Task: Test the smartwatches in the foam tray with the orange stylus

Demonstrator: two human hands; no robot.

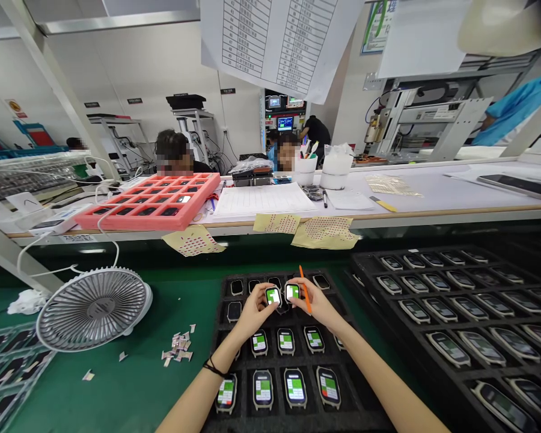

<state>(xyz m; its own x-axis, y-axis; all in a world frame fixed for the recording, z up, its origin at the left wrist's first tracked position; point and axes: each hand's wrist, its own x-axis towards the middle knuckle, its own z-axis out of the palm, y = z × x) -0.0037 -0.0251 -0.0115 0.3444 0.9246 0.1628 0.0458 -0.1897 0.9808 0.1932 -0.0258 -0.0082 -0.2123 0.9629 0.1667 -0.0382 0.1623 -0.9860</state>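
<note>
My left hand (255,311) is closed on a smartwatch body (273,296) with a lit green-and-white screen, thumb along its lower edge. Close beside it, my right hand (317,299) grips a second lit smartwatch (292,292). An orange stick-shaped tool (305,290) is also held in the right hand, slanting between the fingers. Both watches are above a black foam tray (247,422), whose slots hold more strapless watches. The nearer rows have lit screens, such as one watch (295,386); several at the back are dark. My forearms cover part of the tray.
A white fan (94,308) stands at left near small scraps (179,347) on the green mat. More trays of watches (451,346) are stacked at right. Across the back runs a shelf edge (415,215) with a pink foam tray (180,221). Other people (174,150) sit beyond.
</note>
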